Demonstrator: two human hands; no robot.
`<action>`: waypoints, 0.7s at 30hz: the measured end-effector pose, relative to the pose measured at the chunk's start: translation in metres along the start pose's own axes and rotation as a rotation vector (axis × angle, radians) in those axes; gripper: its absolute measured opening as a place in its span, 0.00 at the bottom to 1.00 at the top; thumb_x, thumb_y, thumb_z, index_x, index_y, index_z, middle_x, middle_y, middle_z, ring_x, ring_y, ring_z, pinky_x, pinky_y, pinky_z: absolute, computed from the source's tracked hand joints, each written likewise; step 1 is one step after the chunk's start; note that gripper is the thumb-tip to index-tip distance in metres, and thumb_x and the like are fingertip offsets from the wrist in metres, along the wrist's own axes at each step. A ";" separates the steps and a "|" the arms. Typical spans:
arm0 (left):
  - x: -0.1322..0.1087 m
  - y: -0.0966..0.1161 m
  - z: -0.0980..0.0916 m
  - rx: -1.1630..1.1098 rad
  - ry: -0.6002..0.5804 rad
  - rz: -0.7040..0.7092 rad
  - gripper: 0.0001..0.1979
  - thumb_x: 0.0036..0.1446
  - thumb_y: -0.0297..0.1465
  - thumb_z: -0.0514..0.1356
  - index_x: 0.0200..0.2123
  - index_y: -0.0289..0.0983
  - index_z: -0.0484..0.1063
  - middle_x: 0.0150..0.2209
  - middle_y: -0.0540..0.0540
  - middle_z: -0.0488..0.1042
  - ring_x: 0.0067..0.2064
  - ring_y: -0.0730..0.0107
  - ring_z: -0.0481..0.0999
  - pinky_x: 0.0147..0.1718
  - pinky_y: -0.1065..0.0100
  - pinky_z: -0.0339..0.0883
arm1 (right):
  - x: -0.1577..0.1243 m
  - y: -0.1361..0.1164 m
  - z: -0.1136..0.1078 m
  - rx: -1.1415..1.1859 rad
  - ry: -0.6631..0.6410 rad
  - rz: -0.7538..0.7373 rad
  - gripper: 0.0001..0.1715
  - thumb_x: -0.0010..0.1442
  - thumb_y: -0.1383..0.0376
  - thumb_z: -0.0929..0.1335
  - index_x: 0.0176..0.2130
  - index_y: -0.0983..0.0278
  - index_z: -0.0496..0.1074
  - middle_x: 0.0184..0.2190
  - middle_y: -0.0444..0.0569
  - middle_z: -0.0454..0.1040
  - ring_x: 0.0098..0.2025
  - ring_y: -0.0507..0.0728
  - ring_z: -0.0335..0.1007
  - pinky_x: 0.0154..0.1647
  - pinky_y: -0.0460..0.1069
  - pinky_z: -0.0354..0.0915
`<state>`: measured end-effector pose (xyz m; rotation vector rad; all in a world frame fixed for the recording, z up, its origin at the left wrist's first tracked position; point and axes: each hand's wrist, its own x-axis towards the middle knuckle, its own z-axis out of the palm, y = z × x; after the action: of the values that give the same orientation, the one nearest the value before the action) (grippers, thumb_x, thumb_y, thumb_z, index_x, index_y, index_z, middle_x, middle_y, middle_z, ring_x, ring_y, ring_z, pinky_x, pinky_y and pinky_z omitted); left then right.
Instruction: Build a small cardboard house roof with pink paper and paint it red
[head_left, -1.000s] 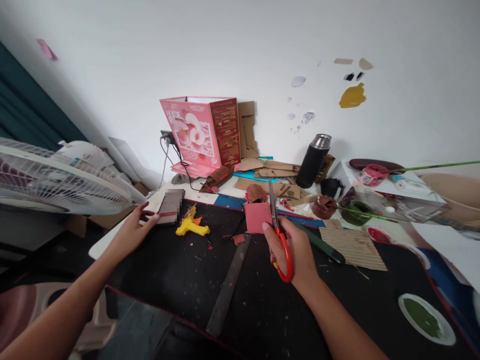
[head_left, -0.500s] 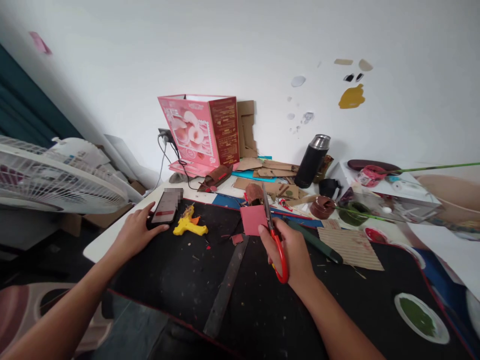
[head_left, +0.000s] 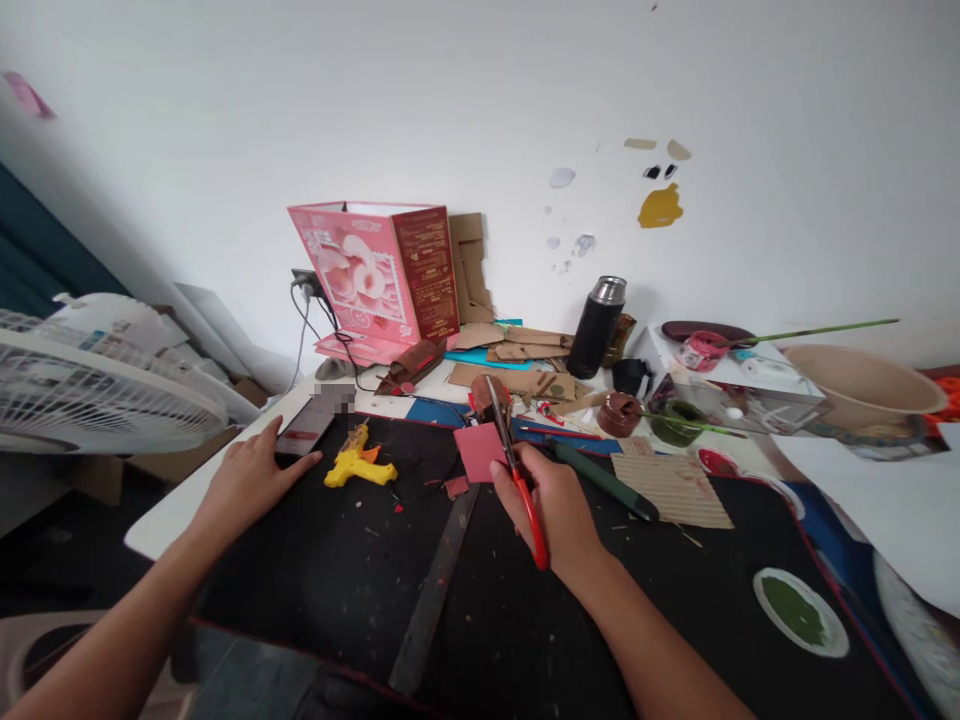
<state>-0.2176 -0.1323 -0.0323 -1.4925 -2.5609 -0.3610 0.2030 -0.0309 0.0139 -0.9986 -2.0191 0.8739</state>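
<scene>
My left hand (head_left: 251, 470) is at the left edge of the black mat, its fingers and thumb around the near end of a phone (head_left: 306, 425). Red-handled scissors (head_left: 529, 512) are in my right hand (head_left: 559, 500), blades pointing away from me. Between that hand's thumb and the scissors sits a square of pink card (head_left: 480, 453). Just beyond the card is a small brown piece (head_left: 487, 392), partly covered by the blades. A yellow glue gun (head_left: 360, 465) lies beside the phone, and a dark metal ruler (head_left: 433, 590) runs toward me below the card.
A pink carton (head_left: 367, 280) stands against the wall, with cardboard scraps (head_left: 517, 345) beside it. Further right are a black thermos (head_left: 597, 330), tape rolls (head_left: 619, 412), a dark green cutter (head_left: 604, 478), corrugated card (head_left: 671, 490) and a lid of green paint (head_left: 801, 612). A fan (head_left: 105, 390) is at left.
The phone has tipped flatter in my left hand. My right hand still holds the scissors and pink card, which have turned slightly. The whole view has shifted right.
</scene>
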 end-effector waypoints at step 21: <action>0.015 -0.011 -0.040 -0.878 -0.078 -0.464 0.22 0.40 0.53 0.67 0.31 0.43 0.79 0.38 0.38 0.86 0.46 0.41 0.84 0.53 0.46 0.77 | 0.000 0.003 0.005 -0.082 -0.023 -0.115 0.11 0.70 0.59 0.66 0.37 0.60 0.74 0.24 0.48 0.80 0.24 0.57 0.77 0.28 0.47 0.61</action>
<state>-0.2339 -0.1362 0.0089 -1.0293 -2.9460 -1.6815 0.2001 -0.0308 0.0085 -0.9107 -2.1236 0.7500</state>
